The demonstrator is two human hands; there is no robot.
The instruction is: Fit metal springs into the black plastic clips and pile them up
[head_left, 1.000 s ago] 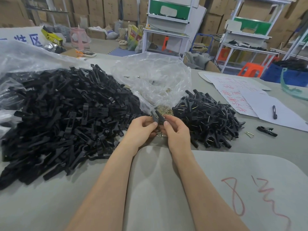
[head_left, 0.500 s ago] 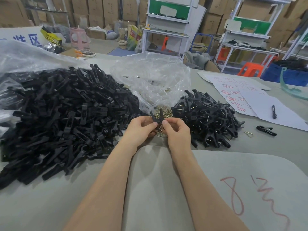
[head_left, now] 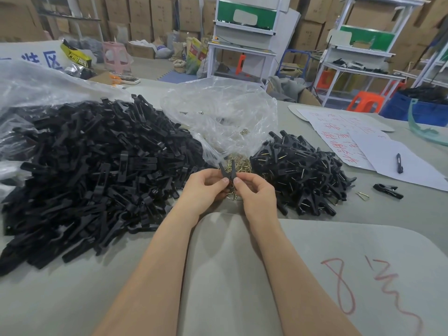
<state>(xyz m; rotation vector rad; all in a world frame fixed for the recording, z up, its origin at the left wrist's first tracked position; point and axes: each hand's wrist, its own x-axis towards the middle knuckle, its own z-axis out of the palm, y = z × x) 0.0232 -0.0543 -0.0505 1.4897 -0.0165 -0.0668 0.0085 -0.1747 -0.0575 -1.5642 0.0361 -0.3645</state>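
Both forearms reach forward over the worktop (head_left: 378,214). The left grip (head_left: 203,189) and right grip (head_left: 257,193) pinch one black clip (head_left: 228,169) between them, arms splayed upward, near brass springs (head_left: 241,163) spilling from a clear bag (head_left: 218,117).

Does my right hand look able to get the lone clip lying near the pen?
Probably yes, once freed: right hand and left hand pinch a V-shaped clip, and the pile of assembled clips sits between it and the lone clip.

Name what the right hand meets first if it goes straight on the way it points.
Probably the heap of brass springs just beyond the right hand and the black clip it pinches; behind that, the clear plastic bag. Depth is uncertain.
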